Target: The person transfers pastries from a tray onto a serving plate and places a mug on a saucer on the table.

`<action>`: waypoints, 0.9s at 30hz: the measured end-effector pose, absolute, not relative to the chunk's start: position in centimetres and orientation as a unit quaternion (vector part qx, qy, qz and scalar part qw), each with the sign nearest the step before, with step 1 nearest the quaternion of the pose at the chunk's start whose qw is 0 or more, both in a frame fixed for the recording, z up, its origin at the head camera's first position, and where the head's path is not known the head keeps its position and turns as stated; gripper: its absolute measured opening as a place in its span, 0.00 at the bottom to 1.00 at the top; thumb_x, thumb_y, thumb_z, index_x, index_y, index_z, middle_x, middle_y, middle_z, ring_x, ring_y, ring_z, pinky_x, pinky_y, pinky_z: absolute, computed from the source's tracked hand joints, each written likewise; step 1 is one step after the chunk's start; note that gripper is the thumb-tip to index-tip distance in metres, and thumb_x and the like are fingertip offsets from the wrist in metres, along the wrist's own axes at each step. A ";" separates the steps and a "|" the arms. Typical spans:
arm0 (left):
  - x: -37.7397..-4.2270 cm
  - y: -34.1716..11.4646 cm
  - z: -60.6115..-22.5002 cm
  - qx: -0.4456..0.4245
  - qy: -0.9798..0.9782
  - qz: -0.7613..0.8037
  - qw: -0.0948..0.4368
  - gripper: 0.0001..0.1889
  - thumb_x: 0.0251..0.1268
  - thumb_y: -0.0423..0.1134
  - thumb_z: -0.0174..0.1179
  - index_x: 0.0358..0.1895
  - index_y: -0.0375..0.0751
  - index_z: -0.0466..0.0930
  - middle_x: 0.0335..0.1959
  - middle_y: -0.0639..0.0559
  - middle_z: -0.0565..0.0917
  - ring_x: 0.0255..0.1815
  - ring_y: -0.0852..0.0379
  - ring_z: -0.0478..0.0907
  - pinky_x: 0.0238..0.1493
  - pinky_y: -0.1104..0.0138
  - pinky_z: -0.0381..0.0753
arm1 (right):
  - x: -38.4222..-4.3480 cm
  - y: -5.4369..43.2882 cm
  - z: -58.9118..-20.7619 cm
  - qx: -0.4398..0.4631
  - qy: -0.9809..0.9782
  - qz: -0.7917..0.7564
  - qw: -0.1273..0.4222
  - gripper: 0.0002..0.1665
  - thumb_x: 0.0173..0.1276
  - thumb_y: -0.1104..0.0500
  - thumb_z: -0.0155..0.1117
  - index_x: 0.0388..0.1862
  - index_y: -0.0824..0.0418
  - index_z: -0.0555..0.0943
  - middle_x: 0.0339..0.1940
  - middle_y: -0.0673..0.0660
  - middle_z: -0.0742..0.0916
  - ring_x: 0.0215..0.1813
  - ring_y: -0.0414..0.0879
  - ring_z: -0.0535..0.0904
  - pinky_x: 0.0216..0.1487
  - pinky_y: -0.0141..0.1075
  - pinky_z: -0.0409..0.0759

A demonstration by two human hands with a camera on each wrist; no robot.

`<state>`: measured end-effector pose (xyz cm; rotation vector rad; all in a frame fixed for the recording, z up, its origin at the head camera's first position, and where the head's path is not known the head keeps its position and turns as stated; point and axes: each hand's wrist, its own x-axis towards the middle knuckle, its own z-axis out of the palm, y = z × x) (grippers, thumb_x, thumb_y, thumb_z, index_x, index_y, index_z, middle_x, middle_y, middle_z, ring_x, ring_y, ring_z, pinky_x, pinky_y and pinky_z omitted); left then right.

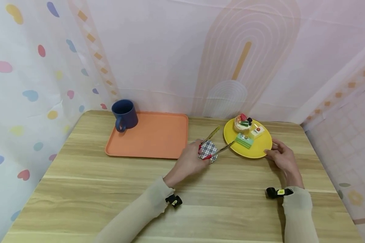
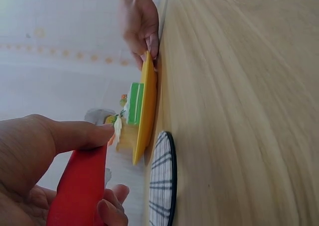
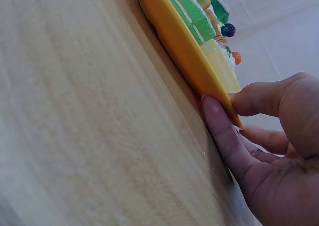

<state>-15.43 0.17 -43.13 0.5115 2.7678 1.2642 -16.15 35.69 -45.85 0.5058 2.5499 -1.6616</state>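
The left hand (image 1: pixel 188 160) grips the red-handled tongs (image 1: pixel 223 149), which have slim metal arms. These arms are spread apart from each other; the farther tip looks yellowish, and the other arm points toward the plate. Next on the right is the round yellow plate (image 1: pixel 258 149), on the right part of the wooden table (image 1: pixel 219 212). On it, a fruit tart (image 1: pixel 242 125) with red and dark berries stands at the back. In front of it is a green layered cake slice (image 1: pixel 244 141), just beside the nearer tip of the tongs; if they touch, I cannot tell. To its right lies a pale yellow cake piece (image 1: pixel 257 132) with an orange fruit on top. At the right edge of the plate, the right hand (image 1: pixel 283 158) pinches the rim between thumb and fingers.

Around these, at the far left, a dark blue mug (image 1: pixel 126 114) stands upright on the orange tray (image 1: pixel 158 136), near its back left corner, with the handle toward the person. Between tray and plate lies a round checked coaster (image 1: pixel 211 147), partly covered by the left hand and the tongs. Behind the table hangs a pale patterned cloth (image 1: pixel 158 50).
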 end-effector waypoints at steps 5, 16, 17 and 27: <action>-15.4 -0.5 -43.0 0.144 0.900 0.411 0.029 0.37 0.54 0.39 0.77 0.68 0.36 0.73 0.44 0.42 0.84 0.45 0.49 0.79 0.44 0.58 0.81 | -16.1 35.7 -45.9 0.163 0.828 -0.536 0.026 0.45 0.75 0.63 0.62 0.84 0.62 0.53 0.69 0.69 0.74 0.39 0.25 0.81 0.46 0.26 0.84; -15.3 -2.4 -43.1 0.128 0.896 0.424 0.015 0.35 0.54 0.40 0.77 0.65 0.36 0.74 0.44 0.43 0.83 0.44 0.50 0.78 0.42 0.62 0.76 | -16.1 35.6 -45.8 0.167 0.826 -0.539 0.026 0.44 0.75 0.63 0.61 0.84 0.62 0.53 0.69 0.69 0.74 0.39 0.25 0.80 0.46 0.26 0.84; -15.3 -2.6 -43.2 0.128 0.897 0.423 0.012 0.34 0.54 0.40 0.77 0.64 0.36 0.75 0.43 0.44 0.83 0.43 0.51 0.77 0.40 0.62 0.75 | -16.2 35.7 -45.9 0.166 0.824 -0.541 0.025 0.44 0.75 0.64 0.62 0.84 0.62 0.53 0.70 0.69 0.74 0.40 0.25 0.80 0.46 0.26 0.84; -15.4 -4.8 -43.3 0.117 0.893 0.435 -0.001 0.21 0.54 0.38 0.77 0.43 0.36 0.74 0.27 0.46 0.76 0.26 0.57 0.68 0.28 0.66 0.65 | -16.3 35.8 -46.1 0.153 0.824 -0.546 0.013 0.44 0.74 0.65 0.62 0.83 0.63 0.55 0.66 0.67 0.76 0.39 0.25 0.81 0.45 0.27 0.85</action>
